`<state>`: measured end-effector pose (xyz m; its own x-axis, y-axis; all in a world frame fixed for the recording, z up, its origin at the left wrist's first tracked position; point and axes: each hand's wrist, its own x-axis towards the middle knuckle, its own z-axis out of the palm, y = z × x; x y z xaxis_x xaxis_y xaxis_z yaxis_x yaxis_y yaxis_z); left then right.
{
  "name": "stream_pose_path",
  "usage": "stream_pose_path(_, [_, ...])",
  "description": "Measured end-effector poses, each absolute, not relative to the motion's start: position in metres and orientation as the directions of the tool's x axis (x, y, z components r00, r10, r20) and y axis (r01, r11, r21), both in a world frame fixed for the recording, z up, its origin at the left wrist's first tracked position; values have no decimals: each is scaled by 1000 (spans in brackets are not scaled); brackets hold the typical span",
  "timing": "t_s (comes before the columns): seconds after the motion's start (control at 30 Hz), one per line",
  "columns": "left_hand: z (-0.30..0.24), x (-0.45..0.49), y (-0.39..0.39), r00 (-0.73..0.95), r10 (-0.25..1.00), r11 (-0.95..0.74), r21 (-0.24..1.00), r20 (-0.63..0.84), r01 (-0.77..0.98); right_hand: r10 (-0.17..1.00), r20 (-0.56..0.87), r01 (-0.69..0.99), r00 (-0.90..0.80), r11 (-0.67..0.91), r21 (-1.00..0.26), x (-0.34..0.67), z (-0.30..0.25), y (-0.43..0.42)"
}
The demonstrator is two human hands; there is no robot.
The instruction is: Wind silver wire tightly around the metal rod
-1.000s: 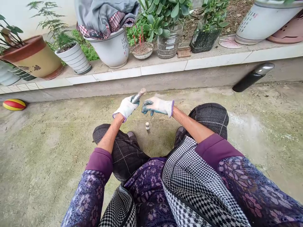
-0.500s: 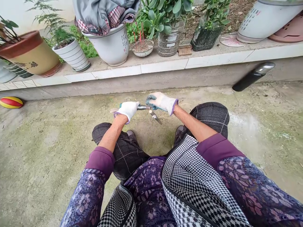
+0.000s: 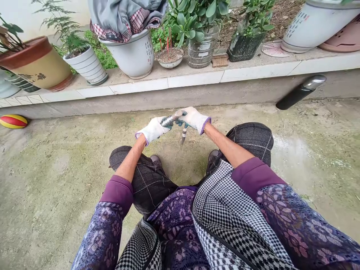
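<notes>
My left hand [image 3: 154,129], in a white knit glove with grey-green palm and fingers, is closed around a stick [image 3: 169,120] wound with silvery wire. The stick tilts up to the right, and its bare brownish end [image 3: 179,113] meets my right hand [image 3: 192,118]. That hand wears a matching glove, with its fingers closed about the stick's end. Just below the right fingers hangs a short, thin rod [image 3: 183,135] with a pale top and a blurred dark lower part. How it joins the stick is hidden.
Potted plants stand along a tiled ledge [image 3: 194,79] ahead, with grey clothing [image 3: 115,17] heaped on one white pot. A black flask [image 3: 298,93] leans against the wall at right. A red and yellow ball [image 3: 13,121] lies at left on the concrete floor [image 3: 70,168].
The wire-wound stick has turned from nearly level to tilted up, its end rising to the right fingers. The hanging rod has swung from slanted to nearly upright.
</notes>
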<state>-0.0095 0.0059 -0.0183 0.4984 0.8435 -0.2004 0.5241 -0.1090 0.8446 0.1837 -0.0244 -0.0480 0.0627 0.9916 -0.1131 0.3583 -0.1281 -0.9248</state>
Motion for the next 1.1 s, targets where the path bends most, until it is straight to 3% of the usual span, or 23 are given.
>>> stream_pose_path(0.13, [-15, -9, 6, 511, 847, -163, 847, -143, 506, 992, -125, 404, 8, -118, -907, 179, -46, -29])
stream_pose_path(0.4, [-4, -7, 4, 619, 774, 26, 983, -134, 180, 991, -125, 347, -52, -100, -933, 172, -38, -37])
stream_pose_path(0.57, [-8, -6, 12, 531, 836, 74, 987, -139, 142, 991, -115, 300, -72, -88, -950, 172, -40, -36])
stream_pose_path(0.8, [-18, 3, 20, 337, 922, 199, 980, -189, 7, 988, 130, 536, 80, 68, -842, 165, -58, -33])
stream_pose_path(0.93, [-24, 21, 25, 257, 939, 269, 953, -228, -138, 992, 120, 590, 36, 76, -804, 149, -53, -40])
stream_pose_path(1.1, [-38, 38, 33, 148, 968, 238, 931, -203, -277, 996, 23, 736, 87, -49, -675, 140, -52, -40])
